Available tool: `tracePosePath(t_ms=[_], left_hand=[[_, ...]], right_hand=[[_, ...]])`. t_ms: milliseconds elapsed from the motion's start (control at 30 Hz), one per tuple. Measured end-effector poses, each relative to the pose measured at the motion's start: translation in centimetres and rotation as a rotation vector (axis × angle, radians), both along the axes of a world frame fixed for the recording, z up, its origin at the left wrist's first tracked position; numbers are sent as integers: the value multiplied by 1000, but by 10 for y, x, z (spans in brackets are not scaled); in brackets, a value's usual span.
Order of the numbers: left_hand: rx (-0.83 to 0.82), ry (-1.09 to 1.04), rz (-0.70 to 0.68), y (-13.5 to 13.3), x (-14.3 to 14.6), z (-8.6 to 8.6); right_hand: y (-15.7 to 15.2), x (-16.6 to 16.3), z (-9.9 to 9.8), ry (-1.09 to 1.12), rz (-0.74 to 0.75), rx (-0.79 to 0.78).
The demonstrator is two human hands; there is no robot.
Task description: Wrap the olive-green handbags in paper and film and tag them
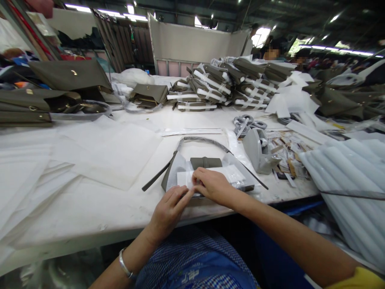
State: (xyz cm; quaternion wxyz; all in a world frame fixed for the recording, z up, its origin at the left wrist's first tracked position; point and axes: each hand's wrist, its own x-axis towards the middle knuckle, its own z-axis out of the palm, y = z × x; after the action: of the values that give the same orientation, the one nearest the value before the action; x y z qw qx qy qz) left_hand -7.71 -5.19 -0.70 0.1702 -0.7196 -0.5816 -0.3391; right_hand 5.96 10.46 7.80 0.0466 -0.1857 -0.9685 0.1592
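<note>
- Olive handbag (pixel 168 174) lies flat directly under and beyond both hands; white sheet (pixel 234 174) across its front.
- Left hand (pixel 172 204): fingers bent at the bag's near edge; grip can't be told.
- Right hand (pixel 209 182): fingers curled on the sheet, beside the left fingertips; can't tell if anything is pinched.
- Done: handle (pixel 207 139), beyond the hands, sleeved in clear film; sheet placed.
- Left, apparently: securing the wrap; strap ends stick out bare either side.
- Wrapped-bag stack (pixel 207 90) farther beyond right hand.
</note>
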Motion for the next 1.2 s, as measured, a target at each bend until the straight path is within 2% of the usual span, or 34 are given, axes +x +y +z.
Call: tracePosePath(t_ms=[133,233,333,433,567,667,700,733,800,833,867,933,1033,1200], left_hand=[[43,103,8,-4,0,3],[-9,116,-3,-7,1,6],[-52,93,48,-7,5,6],[-29,80,104,-5,10,6],[21,117,141,-4,12,9],[52,129,142,-3,9,9],[60,127,134,-3,8,8],[68,126,125,-2,6,8],[85,130,106,-2,5,7],[93,132,104,-2,4,8],[99,135,106,-1,4,8],[109,139,111,-1,4,9],[134,149,106,1,4,8],[151,175,112,2,4,5]], right_hand=[[3,-1,6,-5,-1,-79],[7,-5,12,-35,-24,-141],[13,-10,15,-61,-37,-193],[14,-13,11,-36,-45,-208],[10,4,1,129,-52,-257],[21,40,5,378,-10,-318],[30,56,11,461,-63,-292],[41,73,19,519,-177,-242],[72,107,37,546,-515,-114],[90,122,45,497,-698,-101],[109,134,52,469,-800,-104],[144,150,58,398,-920,-169],[183,155,52,286,-1029,-382],[212,149,43,235,-1131,-715]])
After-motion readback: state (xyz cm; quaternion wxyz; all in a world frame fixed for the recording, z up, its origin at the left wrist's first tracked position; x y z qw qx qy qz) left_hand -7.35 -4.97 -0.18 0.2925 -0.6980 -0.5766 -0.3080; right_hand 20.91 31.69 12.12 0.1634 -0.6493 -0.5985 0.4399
